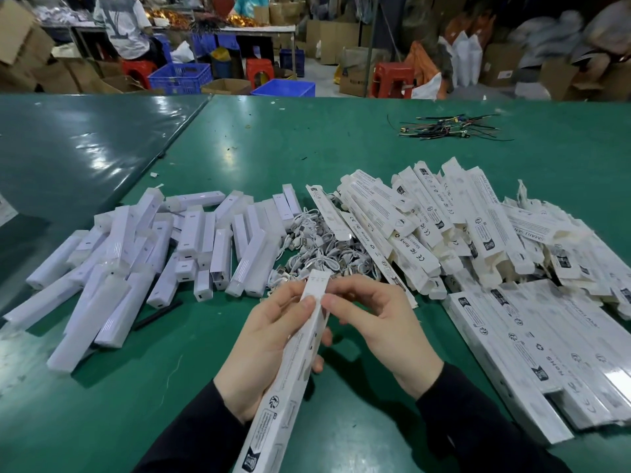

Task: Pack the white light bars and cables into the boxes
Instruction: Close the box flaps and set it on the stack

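While my left hand (269, 339) wraps around the long white box (290, 377), my right hand (372, 322) pinches the flap at its far end between thumb and forefinger. Small black print and round symbols run along the box, but I cannot read the words. To my right lies a heap of flat boxes (454, 227), several printed "RoHS" and "CE"; nearer me, a tidy row of boxes (532, 349) lies side by side, one again showing "RoHS". Between that heap and the pile of white light bars (143, 254) on my left sits a tangle of white cables (317, 244), just beyond the box I hold. A black stick (157, 315) pokes out beside the bars. Everything rests on a glossy green table (290, 148), with a loose bunch of thin dark wires (450, 128) at its far side. Beyond the table are cardboard cartons (338, 35), blue crates (181, 76), red stools (392, 76), and a seated person (123, 25) at another bench.
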{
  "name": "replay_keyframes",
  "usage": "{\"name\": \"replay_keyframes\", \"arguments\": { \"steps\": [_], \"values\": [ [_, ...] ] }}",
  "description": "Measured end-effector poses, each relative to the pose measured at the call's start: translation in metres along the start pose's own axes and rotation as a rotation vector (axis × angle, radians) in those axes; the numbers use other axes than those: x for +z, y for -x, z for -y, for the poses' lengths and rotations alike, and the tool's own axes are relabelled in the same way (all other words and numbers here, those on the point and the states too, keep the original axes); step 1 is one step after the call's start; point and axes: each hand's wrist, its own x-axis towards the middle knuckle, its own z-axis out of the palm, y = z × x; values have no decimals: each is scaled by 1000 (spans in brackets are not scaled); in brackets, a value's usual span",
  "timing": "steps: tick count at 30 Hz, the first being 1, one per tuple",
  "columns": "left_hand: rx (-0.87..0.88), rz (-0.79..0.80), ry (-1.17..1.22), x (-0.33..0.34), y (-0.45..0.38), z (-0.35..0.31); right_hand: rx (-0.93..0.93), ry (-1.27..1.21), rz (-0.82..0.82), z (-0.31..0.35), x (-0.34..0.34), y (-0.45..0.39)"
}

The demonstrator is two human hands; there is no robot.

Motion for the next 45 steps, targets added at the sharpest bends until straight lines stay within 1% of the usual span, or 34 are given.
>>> {"name": "replay_keyframes", "arguments": {
  "steps": [4, 5, 7, 9, 10, 11, 13, 14, 16, 18, 20, 23, 25, 27, 30, 32, 34, 36, 38, 45],
  "values": [
    [-11, 21, -54, -1, 0, -1, 67, 66, 64, 0, -3, 0],
    [-14, 21, -59, -1, -1, -1, 81, 48, 38, 0, -2, 0],
    [-29, 17, -57, -2, -2, -1, 90, -6, -68, -1, -1, 0],
    [-60, 31, -46, -3, -2, -2, 50, 8, -150, 0, -5, -3],
    [-83, 49, -13, -3, -1, -2, 21, 29, -137, 2, -8, -4],
    [-107, 70, 34, -3, -1, -3, -2, 34, -81, 4, -10, -5],
    [-148, 100, 115, -5, -1, -4, 5, -9, 30, 7, -10, -4],
    [-156, 114, 137, -6, -2, -4, 14, -28, 42, 7, -11, -4],
    [-162, 153, 154, -7, -2, -5, 11, -37, 6, 7, -11, -4],
    [-173, 180, 122, -8, -1, -5, 12, -43, -26, 7, -12, -4],
    [-187, 178, 57, -7, 0, -4, 11, -23, -35, 6, -12, -5],
    [-213, 196, 47, -3, 0, -3, 13, -23, -29, 6, -13, -5],
    [-237, 248, 65, -2, 1, -4, 26, -43, 27, 8, -14, -5],
    [-286, 334, 53, -3, 2, -3, 75, -99, 84, 12, -15, -5],
    [-355, 451, 83, -6, 2, -1, 170, -188, 93, 14, -14, -5],
    [-372, 489, 131, -8, 2, -1, 219, -251, 75, 12, -13, -5],
    [-383, 501, 150, -9, 1, 0, 267, -332, 52, 12, -13, -6],
    [-400, 506, 148, -10, 0, 1, 284, -355, 92, 13, -12, -6],
    [-418, 525, 168, -11, 0, 2, 269, -343, 145, 14, -12, -6],
    [-466, 524, 255, -13, 0, 1, 190, -354, 202, 15, -10, -2]
  ]
}}
